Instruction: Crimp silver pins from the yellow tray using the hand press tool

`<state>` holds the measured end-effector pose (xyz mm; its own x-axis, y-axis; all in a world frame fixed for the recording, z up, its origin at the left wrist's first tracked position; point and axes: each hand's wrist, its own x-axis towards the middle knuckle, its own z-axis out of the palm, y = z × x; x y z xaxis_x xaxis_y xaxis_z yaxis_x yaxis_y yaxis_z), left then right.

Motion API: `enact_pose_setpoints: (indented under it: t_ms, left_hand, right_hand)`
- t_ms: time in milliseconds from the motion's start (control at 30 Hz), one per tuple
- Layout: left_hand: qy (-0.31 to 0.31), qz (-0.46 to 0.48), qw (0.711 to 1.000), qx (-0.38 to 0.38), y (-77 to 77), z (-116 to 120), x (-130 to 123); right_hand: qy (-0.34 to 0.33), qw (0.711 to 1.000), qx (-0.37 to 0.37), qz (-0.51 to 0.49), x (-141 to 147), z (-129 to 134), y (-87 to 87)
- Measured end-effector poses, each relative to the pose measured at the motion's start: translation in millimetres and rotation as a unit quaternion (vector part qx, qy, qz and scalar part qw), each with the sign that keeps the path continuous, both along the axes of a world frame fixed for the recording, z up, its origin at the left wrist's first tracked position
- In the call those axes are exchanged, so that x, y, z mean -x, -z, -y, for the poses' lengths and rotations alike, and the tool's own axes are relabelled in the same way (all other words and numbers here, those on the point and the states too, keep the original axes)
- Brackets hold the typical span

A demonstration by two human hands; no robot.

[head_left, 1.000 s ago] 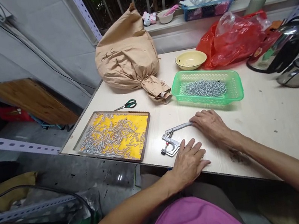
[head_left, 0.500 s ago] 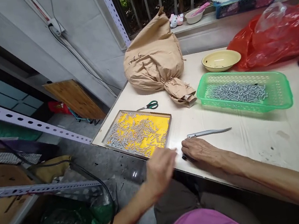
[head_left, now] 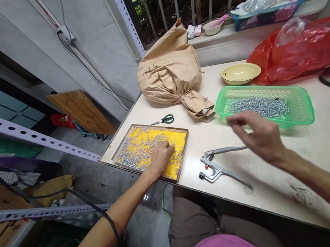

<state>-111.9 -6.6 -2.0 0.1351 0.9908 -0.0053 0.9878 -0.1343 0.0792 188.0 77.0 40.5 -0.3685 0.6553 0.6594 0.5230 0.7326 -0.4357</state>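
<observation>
My left hand [head_left: 161,157] reaches into a shallow tray [head_left: 187,133] with a yellow bottom, its fingers bent down among small metal parts [head_left: 134,147]. What those fingers hold, if anything, is hidden. My right hand [head_left: 256,131] is raised at the near left side of a green basket [head_left: 302,102], which holds many silvery metal pieces [head_left: 257,106]. Its fingers are curled and blurred, so their contents cannot be made out. On the table between the hands lies a grey metal hand tool [head_left: 215,170], its two handles spread towards the right.
Green-handled scissors [head_left: 168,118] lie behind the tray. A tied brown paper bag [head_left: 170,70], a cream bowl [head_left: 240,73] and a red plastic bag [head_left: 295,51] stand along the back. The table's near edge runs diagonally below the tray.
My left hand has moved up and left into the tray. My right hand has left the tool and moved up and right to the green basket; the tool now shows fully apart from one handle's end.
</observation>
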Motion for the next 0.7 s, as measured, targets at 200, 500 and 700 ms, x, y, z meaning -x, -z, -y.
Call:
enact_pose_setpoints:
  t_ms: [200,500,700]
  left_hand:
    - [0.051,-0.05,0.996,0.045,-8.1,-5.1,-2.5]
    - [-0.087,0.209,0.974,0.015,-25.4,-6.6,-26.5]
    - [-0.23,0.488,0.813,0.219,-28.9,14.8,-87.6]
  right_hand:
    - [0.146,0.976,0.021,0.158,-47.2,-35.2,-1.0]
    - [-0.084,0.916,0.249,0.304,-26.3,83.7,56.5]
    - [-0.038,0.911,0.205,0.356,-38.6,68.7,60.6]
